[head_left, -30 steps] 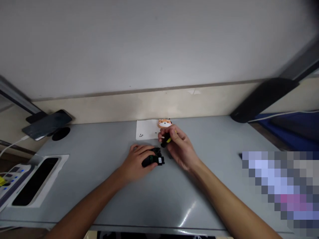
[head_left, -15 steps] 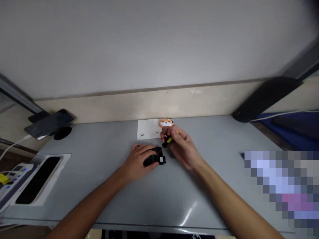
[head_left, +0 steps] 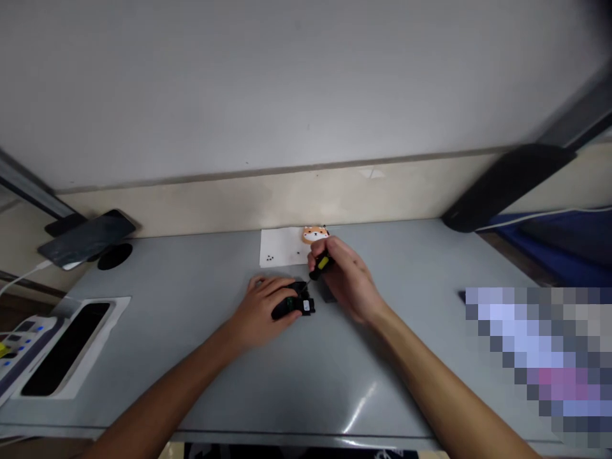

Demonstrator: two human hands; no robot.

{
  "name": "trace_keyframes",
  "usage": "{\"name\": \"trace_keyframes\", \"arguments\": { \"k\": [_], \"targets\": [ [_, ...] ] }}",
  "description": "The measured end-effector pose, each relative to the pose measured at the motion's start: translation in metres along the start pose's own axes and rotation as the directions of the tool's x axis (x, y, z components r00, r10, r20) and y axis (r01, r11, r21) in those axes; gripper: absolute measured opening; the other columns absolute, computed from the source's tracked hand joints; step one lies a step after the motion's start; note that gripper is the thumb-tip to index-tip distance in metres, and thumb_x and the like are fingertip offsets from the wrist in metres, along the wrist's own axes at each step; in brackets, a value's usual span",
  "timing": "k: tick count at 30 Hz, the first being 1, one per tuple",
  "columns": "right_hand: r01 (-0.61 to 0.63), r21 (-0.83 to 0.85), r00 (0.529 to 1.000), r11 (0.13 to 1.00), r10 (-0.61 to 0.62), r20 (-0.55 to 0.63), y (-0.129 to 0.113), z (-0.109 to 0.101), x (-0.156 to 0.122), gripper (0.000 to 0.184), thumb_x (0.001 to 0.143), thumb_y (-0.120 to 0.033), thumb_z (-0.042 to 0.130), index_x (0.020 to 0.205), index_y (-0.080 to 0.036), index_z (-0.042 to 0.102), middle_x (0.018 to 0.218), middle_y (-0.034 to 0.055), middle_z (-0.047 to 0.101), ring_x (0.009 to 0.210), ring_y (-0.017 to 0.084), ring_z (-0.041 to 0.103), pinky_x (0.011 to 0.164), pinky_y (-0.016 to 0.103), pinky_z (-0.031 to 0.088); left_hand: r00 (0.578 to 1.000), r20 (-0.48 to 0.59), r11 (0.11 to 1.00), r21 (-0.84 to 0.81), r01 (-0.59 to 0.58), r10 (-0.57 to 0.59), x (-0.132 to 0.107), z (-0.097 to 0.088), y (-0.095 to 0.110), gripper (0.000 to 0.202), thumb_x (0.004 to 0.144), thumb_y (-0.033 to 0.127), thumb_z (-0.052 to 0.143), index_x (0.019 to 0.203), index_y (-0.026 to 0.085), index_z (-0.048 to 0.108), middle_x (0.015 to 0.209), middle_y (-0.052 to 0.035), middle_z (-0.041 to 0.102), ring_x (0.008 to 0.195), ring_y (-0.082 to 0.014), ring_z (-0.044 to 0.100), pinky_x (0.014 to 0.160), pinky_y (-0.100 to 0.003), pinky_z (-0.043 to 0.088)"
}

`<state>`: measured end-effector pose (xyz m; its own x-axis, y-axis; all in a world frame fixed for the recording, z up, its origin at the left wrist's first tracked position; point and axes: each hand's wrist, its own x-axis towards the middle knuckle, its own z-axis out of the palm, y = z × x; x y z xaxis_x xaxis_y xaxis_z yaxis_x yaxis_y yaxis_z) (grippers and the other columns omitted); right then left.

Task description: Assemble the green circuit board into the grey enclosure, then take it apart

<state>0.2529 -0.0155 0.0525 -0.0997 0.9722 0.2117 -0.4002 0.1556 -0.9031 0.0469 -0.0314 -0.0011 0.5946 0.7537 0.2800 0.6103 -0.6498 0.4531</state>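
Observation:
My left hand [head_left: 268, 305] is closed over a small black device [head_left: 306, 307] with a bit of green and a white label, pressing it on the desk. Its exact kind I cannot make out. In my right hand [head_left: 349, 274] is a screwdriver [head_left: 323, 262] with a black and yellow handle, gripped by the fingers. The thin shaft slants down to the left, its tip at the device; whether it sits in a screw is too small to tell. Partly hidden beside my right hand lies a dark flat piece [head_left: 327, 294].
Behind the hands, a white paper sheet [head_left: 282, 245] carries several tiny dark pieces [head_left: 270, 258] and an orange-and-white animal-face item [head_left: 315, 234]. At left are a phone on a stand [head_left: 88, 239], a black-topped slab [head_left: 67, 347] and a power strip [head_left: 21, 344]. A black cylinder [head_left: 507, 188] leans at right.
The screwdriver has tilted and moved down, so its tip now reaches the device. My left hand keeps its hold. The whole view has shifted slightly.

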Motion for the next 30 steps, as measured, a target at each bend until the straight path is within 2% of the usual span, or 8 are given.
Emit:
{"name": "trace_keyframes", "arguments": {
  "k": [4,8,11,14,19,22,25,30],
  "targets": [
    [-0.032,0.096,0.997,0.995,0.026,0.066,0.001,0.001,-0.005,0.031,0.097,-0.05,0.061,0.081,-0.024,0.058,0.086,0.0024,0.057,0.079,0.017,0.052,0.076,0.033,0.043,1.0,-0.009,1.0,0.003,-0.006,0.006,0.0,0.0,0.0,0.022,0.094,0.035,0.068,0.114,0.028,0.065,0.139,-0.0024,0.064,0.124,-0.0238,0.061,0.112,-0.047,0.032],
    [0.01,-0.042,0.998,0.999,-0.008,0.055,0.005,0.008,-0.006,0.037,0.097,-0.055,0.059,0.078,-0.025,0.05,0.071,-0.0011,0.048,0.069,0.017,0.043,0.068,0.032,0.038,1.0,0.003,1.0,-0.006,0.003,-0.003,0.0,-0.001,0.0,0.021,0.094,0.035,0.068,0.113,0.027,0.065,0.138,-0.003,0.065,0.124,-0.0243,0.06,0.112,-0.047,0.033],
    [0.037,-0.063,0.999,0.997,-0.036,0.015,0.004,0.014,-0.004,0.037,0.1,-0.057,0.051,0.082,-0.025,0.055,0.074,0.0003,0.049,0.071,0.018,0.043,0.07,0.032,0.039,1.0,0.003,1.0,-0.013,0.006,-0.006,0.001,-0.001,0.0,0.021,0.094,0.036,0.068,0.113,0.027,0.066,0.137,-0.0037,0.065,0.124,-0.0247,0.06,0.112,-0.047,0.033],
    [-0.021,0.074,1.0,0.997,0.02,0.016,-0.001,0.014,-0.003,0.034,0.103,-0.052,0.047,0.09,-0.024,0.062,0.08,0.0021,0.051,0.075,0.017,0.047,0.075,0.032,0.042,1.0,-0.005,1.0,-0.015,0.006,-0.007,0.001,0.0,-0.001,0.022,0.093,0.036,0.069,0.113,0.027,0.067,0.138,-0.0036,0.065,0.125,-0.0248,0.06,0.112,-0.047,0.034],
    [-0.082,0.186,0.997,0.979,0.081,0.016,-0.004,0.007,-0.004,0.025,0.093,-0.041,0.07,0.084,-0.024,0.053,0.094,0.0016,0.059,0.082,0.016,0.056,0.074,0.031,0.044,1.0,-0.003,1.0,-0.02,-0.011,0.011,0.001,0.0,-0.001,0.021,0.095,0.035,0.068,0.114,0.027,0.066,0.14,-0.0025,0.064,0.125,-0.0235,0.06,0.111,-0.046,0.033],
    [-0.054,0.114,0.998,0.992,0.052,0.019,0.001,0.006,-0.004,0.03,0.094,-0.044,0.069,0.084,-0.026,0.047,0.072,-0.0036,0.052,0.064,0.014,0.047,0.064,0.029,0.039,1.0,0.001,1.0,-0.019,-0.008,0.008,0.001,-0.001,0.0,0.021,0.095,0.035,0.068,0.114,0.027,0.067,0.14,-0.0034,0.063,0.126,-0.0243,0.06,0.112,-0.047,0.033],
    [-0.022,0.068,1.0,0.997,0.021,0.02,0.004,0.007,-0.003,0.03,0.095,-0.053,0.063,0.088,-0.026,0.051,0.065,-0.0057,0.041,0.057,0.013,0.036,0.058,0.029,0.033,1.0,0.014,1.0,-0.029,-0.002,0.002,0.002,-0.003,0.001,0.021,0.094,0.035,0.069,0.114,0.027,0.068,0.139,-0.0043,0.064,0.125,-0.0254,0.06,0.111,-0.048,0.034],
    [-0.101,0.107,0.98,0.989,0.08,0.182,-0.001,0.005,-0.005,0.038,0.101,-0.056,0.049,0.093,-0.022,0.065,0.084,0.0033,0.054,0.076,0.017,0.05,0.074,0.033,0.042,1.0,0.012,1.0,-0.027,0.001,-0.001,0.002,-0.002,0.001,0.02,0.095,0.035,0.068,0.114,0.028,0.067,0.14,-0.0032,0.064,0.125,-0.0248,0.06,0.111,-0.049,0.033]
  ]
}}
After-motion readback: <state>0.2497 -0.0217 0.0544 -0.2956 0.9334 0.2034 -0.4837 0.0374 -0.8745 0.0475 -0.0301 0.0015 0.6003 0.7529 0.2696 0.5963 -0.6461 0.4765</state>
